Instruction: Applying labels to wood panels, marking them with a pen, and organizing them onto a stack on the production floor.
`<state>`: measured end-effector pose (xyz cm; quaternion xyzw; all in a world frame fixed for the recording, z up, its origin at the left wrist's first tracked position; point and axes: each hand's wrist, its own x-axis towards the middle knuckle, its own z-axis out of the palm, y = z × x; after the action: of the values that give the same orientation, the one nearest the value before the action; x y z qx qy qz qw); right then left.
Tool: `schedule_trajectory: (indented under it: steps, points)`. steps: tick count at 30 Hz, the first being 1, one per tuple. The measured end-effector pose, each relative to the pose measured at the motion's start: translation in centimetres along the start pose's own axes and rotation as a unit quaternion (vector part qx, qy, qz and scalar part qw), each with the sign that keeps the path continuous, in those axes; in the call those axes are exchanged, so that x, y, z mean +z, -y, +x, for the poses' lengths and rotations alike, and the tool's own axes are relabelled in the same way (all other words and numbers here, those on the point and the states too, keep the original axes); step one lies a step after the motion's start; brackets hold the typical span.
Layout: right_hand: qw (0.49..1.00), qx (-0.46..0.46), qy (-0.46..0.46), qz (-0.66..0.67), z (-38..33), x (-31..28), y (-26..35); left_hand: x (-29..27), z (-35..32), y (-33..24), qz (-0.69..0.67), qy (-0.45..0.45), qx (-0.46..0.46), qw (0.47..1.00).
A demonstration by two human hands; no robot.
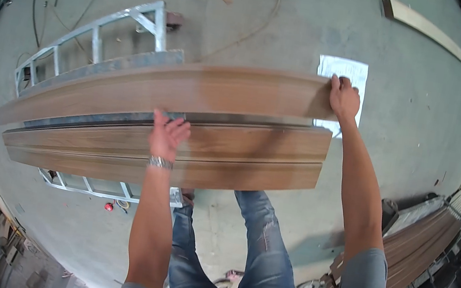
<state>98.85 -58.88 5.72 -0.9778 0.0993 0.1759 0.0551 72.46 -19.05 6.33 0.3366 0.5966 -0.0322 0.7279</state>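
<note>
A long brown wood-grain board (239, 91) is tilted up above the others, and my right hand (344, 98) grips its right end with the fingers over the top edge. My left hand (168, 134), below a wrist with a metal watch band, has its fingers spread and the palm partly turned up. It is near that board's lower edge; whether it touches the board I cannot tell. Closer to me lie more brown boards (266, 149) with grooved edges, side by side, partly under my left hand. A silvery metal frame (96, 44) supports them.
On the concrete floor beyond the boards' right end lies a white printed sheet (345, 68). A pale beam (429, 29) lies far right. More brown boards (421, 252) rest on a rack at the right. A small red object (109, 207) is on the floor near the frame.
</note>
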Motion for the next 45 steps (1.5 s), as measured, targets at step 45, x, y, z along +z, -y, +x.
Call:
schedule_trajectory:
  steps: [45]
  points:
    - [0.833,0.177,0.009,0.525,-30.3,2.8,-25.6,-24.9,1.4,-2.3,-0.183,-0.092,0.169,0.964]
